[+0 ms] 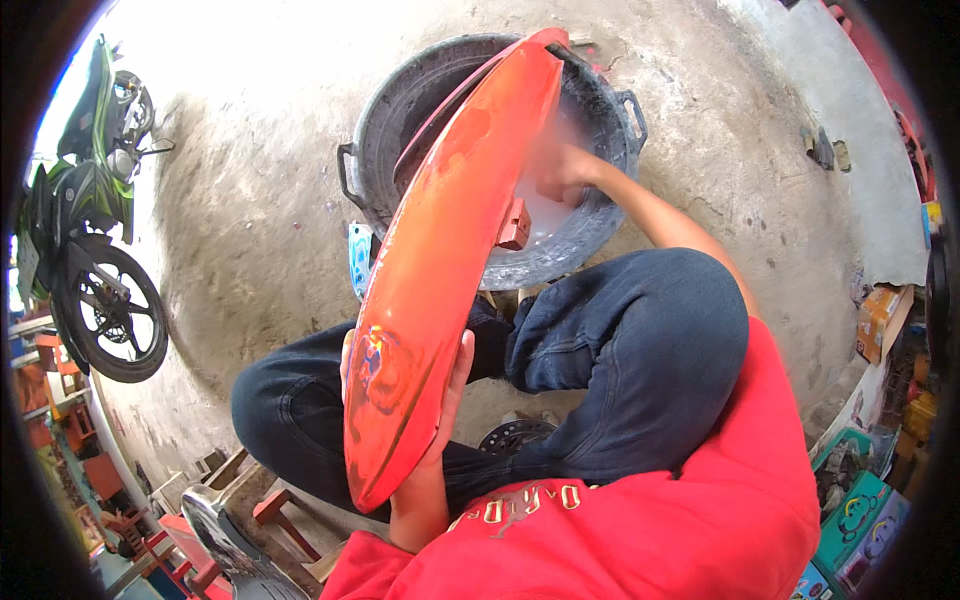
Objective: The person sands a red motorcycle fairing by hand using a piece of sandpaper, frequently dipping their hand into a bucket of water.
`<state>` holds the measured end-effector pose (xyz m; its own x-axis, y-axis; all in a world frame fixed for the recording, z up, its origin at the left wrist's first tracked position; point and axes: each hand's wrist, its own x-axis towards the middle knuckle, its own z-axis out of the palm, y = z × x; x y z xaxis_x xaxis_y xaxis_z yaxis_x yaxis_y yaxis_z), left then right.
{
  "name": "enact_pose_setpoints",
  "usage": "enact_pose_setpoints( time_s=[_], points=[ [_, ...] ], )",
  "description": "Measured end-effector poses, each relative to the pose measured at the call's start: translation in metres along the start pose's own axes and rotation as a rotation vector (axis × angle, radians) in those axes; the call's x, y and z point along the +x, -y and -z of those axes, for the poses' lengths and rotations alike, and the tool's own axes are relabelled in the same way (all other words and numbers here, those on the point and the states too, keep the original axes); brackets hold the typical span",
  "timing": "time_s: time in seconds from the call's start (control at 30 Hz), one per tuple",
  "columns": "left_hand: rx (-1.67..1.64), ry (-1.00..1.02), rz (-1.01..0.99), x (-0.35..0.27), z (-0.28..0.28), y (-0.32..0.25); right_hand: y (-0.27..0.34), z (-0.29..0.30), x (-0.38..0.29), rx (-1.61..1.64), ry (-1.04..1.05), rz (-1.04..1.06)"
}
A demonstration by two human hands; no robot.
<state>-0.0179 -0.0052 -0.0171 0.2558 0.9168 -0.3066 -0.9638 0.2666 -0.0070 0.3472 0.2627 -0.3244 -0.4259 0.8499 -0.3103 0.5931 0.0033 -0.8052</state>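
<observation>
A glossy red-orange motorcycle fender [435,225] slants across my lap and over a dark, two-handled metal basin [570,259]. My left hand [451,409] grips its lower end from beneath, the thumb and fingers along opposite edges. Dark streaks and a glossy, smeared patch mark the surface near that hand. Below the fender's right edge juts a small reddish mounting tab [514,227]. My right hand [559,171] is down inside the basin, over cloudy liquid, beside the fender's upper half. It is blurred, and its fingertips and anything in them cannot be made out.
A blue-and-white packet [359,259] lies beside the basin. On the left stands a black-and-green motorcycle [97,225]. A perforated brake disc [517,435] is under my legs. Wooden furniture [247,495] lies at lower left; boxes [855,517] crowd the lower right.
</observation>
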Motion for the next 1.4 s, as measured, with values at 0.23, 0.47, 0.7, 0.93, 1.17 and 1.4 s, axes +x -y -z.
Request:
enact_pose_setpoints(
  time_s=[0.23, 0.47, 0.7, 0.93, 1.17, 1.4],
  points=[
    [-0.011, 0.051, -0.025, -0.003, -0.006, 0.001, -0.010, -0.036, 0.012, -0.507, -0.213, 0.044],
    [-0.118, -0.005, 0.005, -0.003, -0.007, -0.001, 0.170, 0.119, -0.072, -0.473, -0.280, -0.110],
    [-0.154, 0.015, 0.021, 0.000, -0.025, 0.009, 0.321, 0.098, -0.111, -0.465, -0.290, 0.387],
    [-0.099, 0.075, 0.047, 0.000, -0.029, 0.016, 0.331, 0.052, -0.102, -0.369, -0.121, 0.456],
    [-0.011, 0.057, -0.019, -0.001, -0.015, 0.012, 0.384, -0.015, -0.163, -0.366, -0.086, 0.813],
    [0.044, 0.210, -0.066, -0.002, 0.000, 0.019, 0.382, -0.032, -0.161, -0.509, -0.180, 0.824]
  ],
)
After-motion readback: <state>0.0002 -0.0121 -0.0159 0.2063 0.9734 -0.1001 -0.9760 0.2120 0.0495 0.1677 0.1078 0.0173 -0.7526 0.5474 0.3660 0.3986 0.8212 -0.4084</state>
